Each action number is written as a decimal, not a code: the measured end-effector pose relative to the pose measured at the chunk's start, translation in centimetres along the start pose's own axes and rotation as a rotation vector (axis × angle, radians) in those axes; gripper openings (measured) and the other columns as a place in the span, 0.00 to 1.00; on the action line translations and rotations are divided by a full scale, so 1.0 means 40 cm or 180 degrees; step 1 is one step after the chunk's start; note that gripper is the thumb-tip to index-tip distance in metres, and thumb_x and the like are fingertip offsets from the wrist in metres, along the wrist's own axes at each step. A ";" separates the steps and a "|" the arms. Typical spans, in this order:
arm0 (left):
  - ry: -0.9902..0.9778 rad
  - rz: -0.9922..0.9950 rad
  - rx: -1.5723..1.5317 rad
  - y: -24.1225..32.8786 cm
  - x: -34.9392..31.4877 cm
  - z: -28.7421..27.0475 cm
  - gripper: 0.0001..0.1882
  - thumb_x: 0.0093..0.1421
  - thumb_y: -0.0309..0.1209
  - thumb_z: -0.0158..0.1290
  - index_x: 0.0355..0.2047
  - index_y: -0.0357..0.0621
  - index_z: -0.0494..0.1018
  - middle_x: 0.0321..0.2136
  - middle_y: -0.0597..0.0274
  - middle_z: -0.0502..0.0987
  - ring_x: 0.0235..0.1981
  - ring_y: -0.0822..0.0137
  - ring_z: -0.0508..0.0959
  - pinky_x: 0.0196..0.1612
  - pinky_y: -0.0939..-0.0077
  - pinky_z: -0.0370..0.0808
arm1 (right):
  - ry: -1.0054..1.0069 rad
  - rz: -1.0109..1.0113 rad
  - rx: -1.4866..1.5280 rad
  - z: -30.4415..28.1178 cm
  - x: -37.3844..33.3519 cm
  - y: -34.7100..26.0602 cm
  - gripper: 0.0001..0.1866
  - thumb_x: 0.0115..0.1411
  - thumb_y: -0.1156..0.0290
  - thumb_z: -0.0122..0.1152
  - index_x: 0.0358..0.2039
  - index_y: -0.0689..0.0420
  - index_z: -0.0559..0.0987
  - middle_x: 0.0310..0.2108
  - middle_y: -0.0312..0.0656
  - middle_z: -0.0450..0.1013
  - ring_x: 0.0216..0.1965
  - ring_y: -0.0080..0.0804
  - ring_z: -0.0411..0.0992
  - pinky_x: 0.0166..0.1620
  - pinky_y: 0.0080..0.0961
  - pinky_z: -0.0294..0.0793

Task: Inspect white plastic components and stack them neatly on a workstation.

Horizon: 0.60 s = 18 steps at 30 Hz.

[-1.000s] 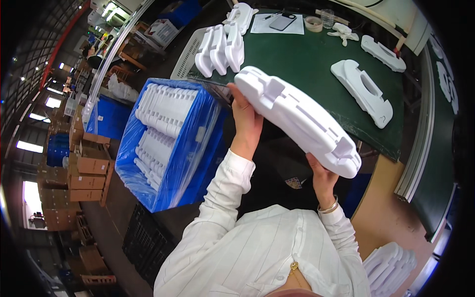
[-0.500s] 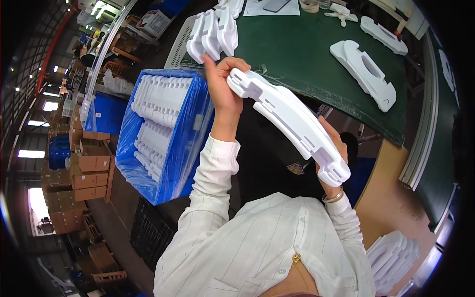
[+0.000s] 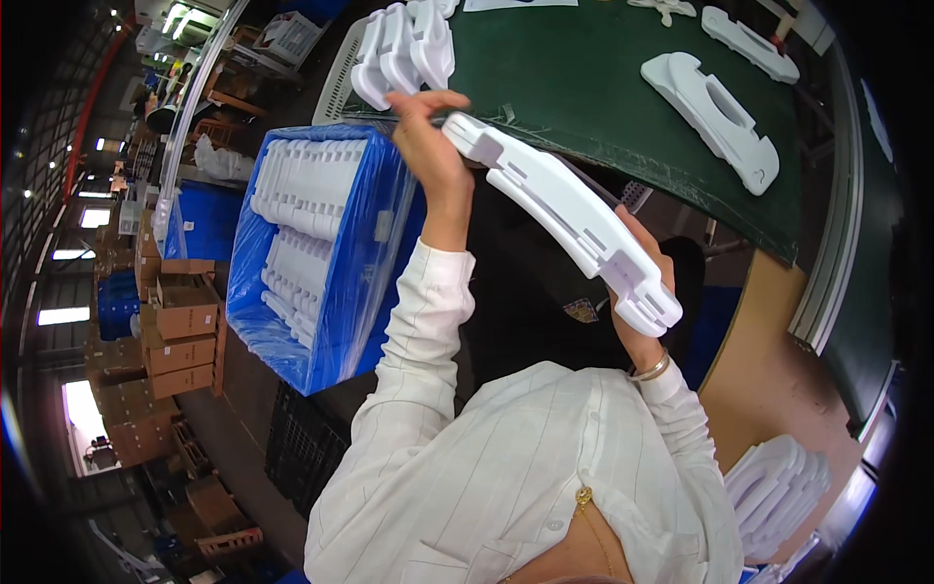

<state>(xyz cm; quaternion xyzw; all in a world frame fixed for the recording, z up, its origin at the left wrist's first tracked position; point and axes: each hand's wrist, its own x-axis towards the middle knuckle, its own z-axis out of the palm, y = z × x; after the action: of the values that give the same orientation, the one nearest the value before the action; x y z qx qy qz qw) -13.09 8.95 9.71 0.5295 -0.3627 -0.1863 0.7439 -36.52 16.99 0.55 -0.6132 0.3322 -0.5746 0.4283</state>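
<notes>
Both hands clamp the white part (image 3: 569, 219): left hand (image 3: 433, 146) at far end, right hand (image 3: 637, 292) at near end. Long axis runs diagonally, just off the table (image 3: 584, 88) edge.

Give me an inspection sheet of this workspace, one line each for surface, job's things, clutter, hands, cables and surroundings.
Surface: green mat table, dark edge bent by the lens.
Job's things: long white moulded plastic part held up in the air, slanting from upper left to lower right.
Clutter: two loose white parts on the mat; a cluster of white parts at the table's left corner.
Hands: left hand grips the part's upper end; right hand grips its lower end, bracelet on that wrist.
Cables: nothing seen.
Surroundings: blue bin lined with plastic film and filled with white parts; cardboard boxes stacked at left; a white stack at lower right.
</notes>
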 end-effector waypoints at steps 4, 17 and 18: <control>-0.0844 0.1979 0.0906 0.065 -0.076 0.009 0.42 0.69 0.52 0.15 0.21 0.41 0.76 0.22 0.62 0.76 0.28 0.65 0.74 0.49 0.71 0.62 | 0.0116 0.0204 0.0520 0.005 -0.005 -0.013 0.21 0.60 0.68 0.59 0.51 0.64 0.72 0.54 0.54 0.68 0.53 0.39 0.70 0.55 0.28 0.68; -0.1003 0.2493 0.1454 0.021 -0.063 0.018 0.35 0.69 0.43 0.23 0.13 0.46 0.72 0.16 0.66 0.73 0.20 0.66 0.70 0.44 0.67 0.61 | 0.0155 -0.0175 0.0287 0.011 0.006 -0.006 0.15 0.56 0.77 0.61 0.45 0.61 0.74 0.53 0.57 0.69 0.56 0.50 0.67 0.57 0.35 0.66; -0.0996 0.2466 0.1630 0.022 -0.057 0.025 0.35 0.69 0.44 0.23 0.15 0.45 0.74 0.17 0.64 0.74 0.22 0.64 0.72 0.45 0.66 0.62 | 0.0165 -0.0219 0.0180 0.016 0.019 -0.016 0.15 0.56 0.77 0.61 0.44 0.61 0.74 0.53 0.55 0.69 0.56 0.48 0.67 0.57 0.35 0.66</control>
<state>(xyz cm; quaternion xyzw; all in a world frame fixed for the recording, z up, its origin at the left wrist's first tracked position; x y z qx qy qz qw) -15.42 10.13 9.93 0.4872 -0.6747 0.1220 0.5409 -35.84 16.67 1.48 -0.5968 0.3055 -0.6139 0.4167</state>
